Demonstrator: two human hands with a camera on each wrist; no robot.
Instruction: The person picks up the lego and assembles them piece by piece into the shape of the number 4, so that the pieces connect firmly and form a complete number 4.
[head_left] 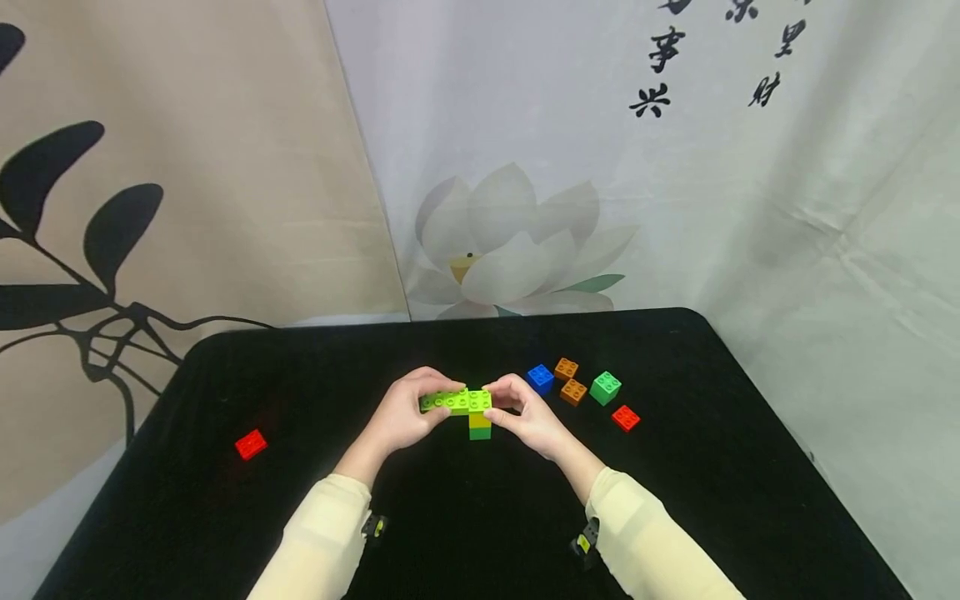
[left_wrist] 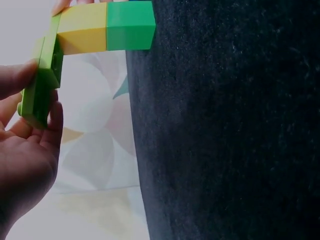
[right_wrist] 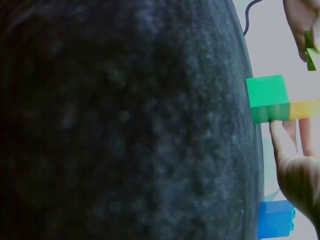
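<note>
My left hand (head_left: 401,417) pinches the left part of a long lime-green building brick (head_left: 454,402) between thumb and fingers. At its right end another lime-green brick (head_left: 480,401) overlaps it, with a yellow brick (head_left: 480,420) and a green brick (head_left: 480,433) stacked below. My right hand (head_left: 534,427) pinches that right end, thumb in front and fingers behind. Seen from the left wrist, the yellow brick (left_wrist: 82,29) and green brick (left_wrist: 131,26) stick out sideways from the lime-green bricks (left_wrist: 42,85). The right wrist view has my right hand (right_wrist: 300,175) beside the green brick (right_wrist: 267,97).
Right of my hands on the black table (head_left: 450,533) lie a blue brick (head_left: 540,379), two orange bricks (head_left: 566,368), a green brick (head_left: 605,388) and a red brick (head_left: 626,418). Another red brick (head_left: 251,444) lies to the left. A printed curtain (head_left: 525,167) hangs behind the table.
</note>
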